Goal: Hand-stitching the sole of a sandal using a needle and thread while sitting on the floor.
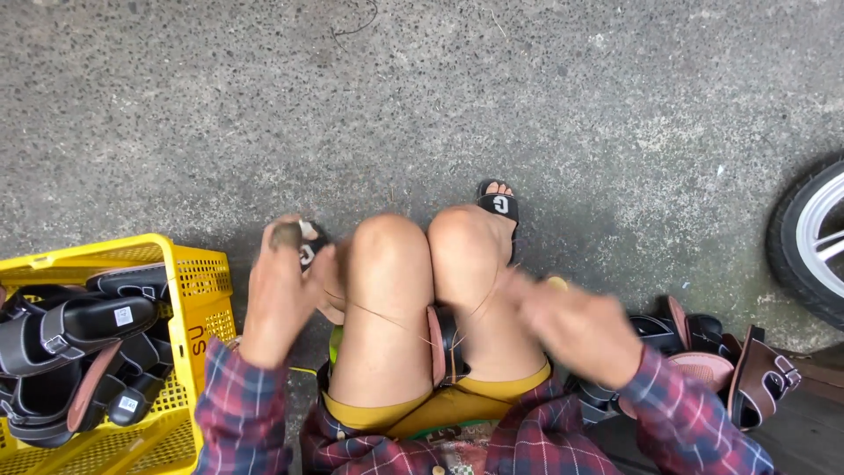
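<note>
Sandal point(442, 343) between your knees looks stiff; thread point(378, 314) is thin. Left hand point(283, 295) pinches it; right hand point(576, 330), blurred, grip unclear.

A single head-worn camera looks steeply down over a seated person's knees point(422, 264) to the grey concrete ground point(440, 97), which fills the upper half of the frame. The view sits close: plaid sleeves point(237, 413) crowd the bottom edge. A yellow crate point(198, 281) is cut off at the left border, a wheel point(813, 237) at the right. No second view overlaps it.
</note>
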